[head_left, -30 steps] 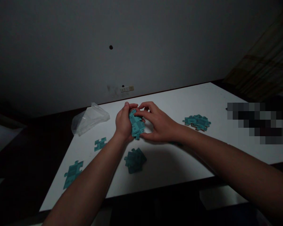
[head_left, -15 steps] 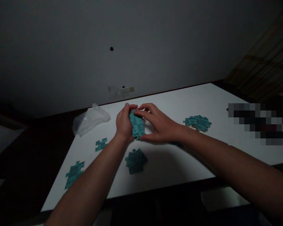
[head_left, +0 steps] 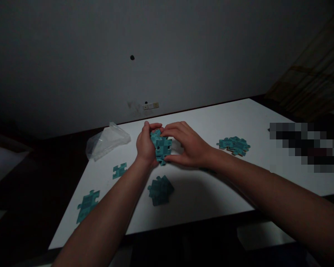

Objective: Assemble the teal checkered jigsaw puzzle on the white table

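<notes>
A stack of teal puzzle pieces point(head_left: 163, 147) is held above the white table point(head_left: 195, 193). My left hand point(head_left: 146, 146) cups the stack from the left, its palm turned inward. On the right side, my right hand point(head_left: 187, 144) grips a piece at the front of the stack, thumb low and fingers high. Below my hands lies a small overlapping pile of puzzle pieces point(head_left: 160, 190). Two more bits lie by my left forearm: a small puzzle piece point(head_left: 119, 170) and a larger puzzle section point(head_left: 88, 206), partly beside the arm.
A clear plastic bag point(head_left: 108, 141) rests at the table's back left corner. Another heap of puzzle pieces point(head_left: 233, 144) lies beyond my right forearm. A blurred-out dark object point(head_left: 308, 146) is at the right. Behind stands a grey wall with a socket point(head_left: 150, 106).
The front piece in my hands now sits differently, with its knobs and notches showing and the pieces behind fanned out at upper left. My right fingers have shifted slightly. The table piles are unmoved.
</notes>
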`<state>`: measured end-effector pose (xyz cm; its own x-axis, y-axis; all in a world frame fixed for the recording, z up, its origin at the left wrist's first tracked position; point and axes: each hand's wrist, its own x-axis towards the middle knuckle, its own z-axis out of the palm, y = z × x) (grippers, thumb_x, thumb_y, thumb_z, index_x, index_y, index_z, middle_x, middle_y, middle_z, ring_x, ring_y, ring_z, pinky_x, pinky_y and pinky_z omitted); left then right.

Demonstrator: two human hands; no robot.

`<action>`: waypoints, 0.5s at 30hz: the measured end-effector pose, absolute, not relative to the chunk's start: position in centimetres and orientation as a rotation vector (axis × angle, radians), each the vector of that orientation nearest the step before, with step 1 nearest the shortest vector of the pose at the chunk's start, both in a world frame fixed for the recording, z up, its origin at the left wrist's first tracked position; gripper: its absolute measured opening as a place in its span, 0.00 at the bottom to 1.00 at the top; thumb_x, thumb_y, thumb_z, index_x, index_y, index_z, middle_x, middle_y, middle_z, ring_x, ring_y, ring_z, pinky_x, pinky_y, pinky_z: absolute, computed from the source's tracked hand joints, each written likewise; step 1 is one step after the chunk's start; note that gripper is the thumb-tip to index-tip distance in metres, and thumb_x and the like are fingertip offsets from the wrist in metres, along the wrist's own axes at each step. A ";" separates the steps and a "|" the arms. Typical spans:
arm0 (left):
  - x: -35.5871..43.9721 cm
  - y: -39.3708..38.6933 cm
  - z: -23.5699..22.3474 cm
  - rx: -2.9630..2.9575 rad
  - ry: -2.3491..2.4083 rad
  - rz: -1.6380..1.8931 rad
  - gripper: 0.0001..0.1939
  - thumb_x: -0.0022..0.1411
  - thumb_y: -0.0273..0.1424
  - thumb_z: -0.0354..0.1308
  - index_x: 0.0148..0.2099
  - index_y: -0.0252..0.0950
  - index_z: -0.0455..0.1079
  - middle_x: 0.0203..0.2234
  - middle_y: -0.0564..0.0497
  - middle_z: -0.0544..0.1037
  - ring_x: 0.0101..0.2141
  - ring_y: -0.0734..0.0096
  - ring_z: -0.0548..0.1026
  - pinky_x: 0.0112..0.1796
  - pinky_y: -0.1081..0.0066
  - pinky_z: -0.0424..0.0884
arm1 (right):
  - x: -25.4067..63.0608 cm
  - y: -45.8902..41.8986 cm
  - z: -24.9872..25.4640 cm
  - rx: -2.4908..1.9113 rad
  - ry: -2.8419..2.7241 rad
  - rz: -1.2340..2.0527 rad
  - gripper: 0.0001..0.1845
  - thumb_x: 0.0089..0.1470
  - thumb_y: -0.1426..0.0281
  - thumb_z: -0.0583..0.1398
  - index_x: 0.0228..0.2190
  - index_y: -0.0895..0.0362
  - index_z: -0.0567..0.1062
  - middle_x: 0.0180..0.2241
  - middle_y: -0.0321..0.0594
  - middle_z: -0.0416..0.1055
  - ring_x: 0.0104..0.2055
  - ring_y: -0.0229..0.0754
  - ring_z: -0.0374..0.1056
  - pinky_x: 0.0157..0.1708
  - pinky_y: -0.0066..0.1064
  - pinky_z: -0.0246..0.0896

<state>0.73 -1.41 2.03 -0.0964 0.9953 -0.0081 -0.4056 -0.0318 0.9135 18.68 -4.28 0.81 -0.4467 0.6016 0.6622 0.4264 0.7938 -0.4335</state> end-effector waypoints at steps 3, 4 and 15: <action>0.7 -1.4 2.0 0.832 0.922 1.441 0.29 0.74 0.62 0.68 0.42 0.39 0.81 0.31 0.48 0.83 0.33 0.63 0.85 0.36 0.67 0.81 | 19.0 -4.7 1.6 -0.753 -2.069 0.394 0.26 0.63 0.56 0.75 0.60 0.47 0.84 0.56 0.47 0.86 0.57 0.60 0.80 0.60 0.54 0.76; 0.7 -1.5 2.1 0.819 0.906 1.429 0.30 0.74 0.62 0.67 0.43 0.39 0.81 0.31 0.48 0.83 0.33 0.63 0.85 0.36 0.67 0.82 | 19.2 -4.8 2.0 -0.772 -2.048 0.449 0.23 0.65 0.57 0.74 0.59 0.47 0.84 0.53 0.46 0.86 0.53 0.57 0.81 0.57 0.50 0.77; 0.4 -1.5 2.6 0.689 0.689 1.298 0.34 0.81 0.64 0.57 0.40 0.38 0.80 0.27 0.49 0.80 0.28 0.66 0.82 0.25 0.71 0.79 | 34.2 -4.1 7.3 -1.819 -2.173 0.544 0.13 0.65 0.59 0.71 0.39 0.56 0.91 0.34 0.50 0.86 0.32 0.49 0.76 0.37 0.42 0.67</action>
<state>0.37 -1.55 2.63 0.1379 0.9882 -0.0667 -0.6092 0.1377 0.7809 34.22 -4.12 7.33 -0.1852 0.9818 -0.0430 0.8863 0.1480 -0.4389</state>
